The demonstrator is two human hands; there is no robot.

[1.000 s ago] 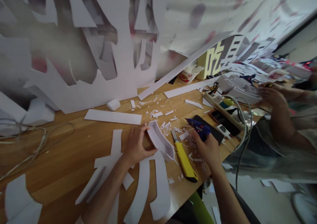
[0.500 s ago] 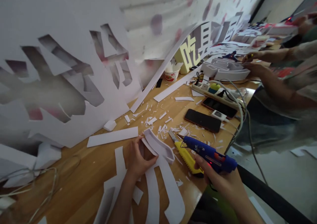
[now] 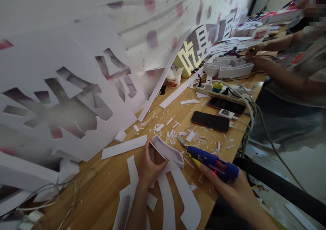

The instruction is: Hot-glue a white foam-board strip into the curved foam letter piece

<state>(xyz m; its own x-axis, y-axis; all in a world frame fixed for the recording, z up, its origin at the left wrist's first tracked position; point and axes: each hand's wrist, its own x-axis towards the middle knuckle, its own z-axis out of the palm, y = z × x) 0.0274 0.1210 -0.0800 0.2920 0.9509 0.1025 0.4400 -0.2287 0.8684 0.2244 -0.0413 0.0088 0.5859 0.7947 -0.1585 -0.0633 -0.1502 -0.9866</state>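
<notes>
My left hand point(image 3: 152, 165) pinches a white strip standing on edge along a cut-out white character piece point(image 3: 166, 196), fingers on its far end and thumb on its near end. Raised white walls point(image 3: 169, 150) edge the top of that piece. In my right hand point(image 3: 226, 186) is a blue hot glue gun point(image 3: 212, 160) with a red light glowing, its nozzle pointing left toward the walled part but apart from it. Beneath the gun lies a yellow utility knife point(image 3: 195, 160), mostly covered. Another white cut-out piece point(image 3: 131, 170) lies left of and partly under my left forearm.
White scraps point(image 3: 173, 126) litter the wooden table point(image 3: 96, 189). Phones point(image 3: 210, 120) and a power strip point(image 3: 224, 92) with cables lie at the right edge. A large white cut-out sheet point(image 3: 84, 135) leans at left. A co-worker's hands point(image 3: 254, 53) handle white letters point(image 3: 226, 67) farther back.
The camera view has shifted, so most things sit a little differently in frame. The glue gun has come slightly closer to the walled piece and covers more of the knife. My left hand keeps its pinch.
</notes>
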